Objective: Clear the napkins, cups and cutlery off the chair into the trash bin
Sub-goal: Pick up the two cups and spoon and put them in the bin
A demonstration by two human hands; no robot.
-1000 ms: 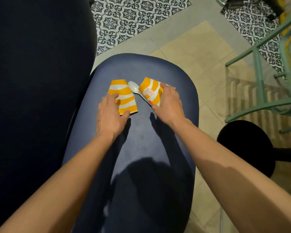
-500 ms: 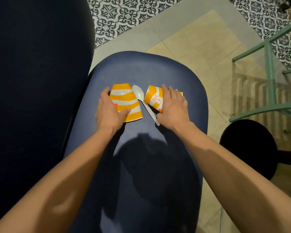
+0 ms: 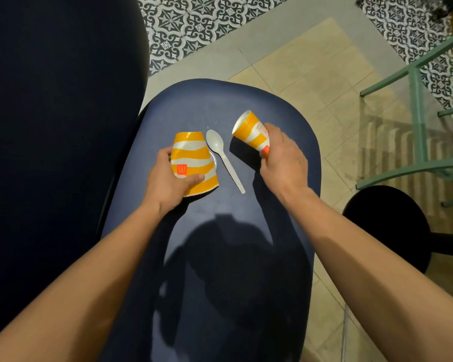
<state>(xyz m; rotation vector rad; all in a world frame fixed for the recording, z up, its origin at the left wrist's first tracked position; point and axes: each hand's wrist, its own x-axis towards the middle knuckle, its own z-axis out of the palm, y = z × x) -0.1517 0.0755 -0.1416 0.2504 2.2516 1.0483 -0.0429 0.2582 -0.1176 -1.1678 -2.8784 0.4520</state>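
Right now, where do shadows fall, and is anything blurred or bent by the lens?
Head view: light from behind throws the person's shadow on the seat; the right cup casts a dark patch beside the spoon; left cup and spoon are sharp; the wide lens bows the green frame at right.

Dim, warm indoor light. Source sits above and behind the person: a hard head-and-arm shadow falls across the chair seat (image 3: 246,113). The backrest (image 3: 58,126) reads near black, no detail. Faint sheen mid-seat. Wide-angle stretch at the edges; the green metal frame (image 3: 417,105) bows. The patterned tiles (image 3: 403,24) at top right are smeared.
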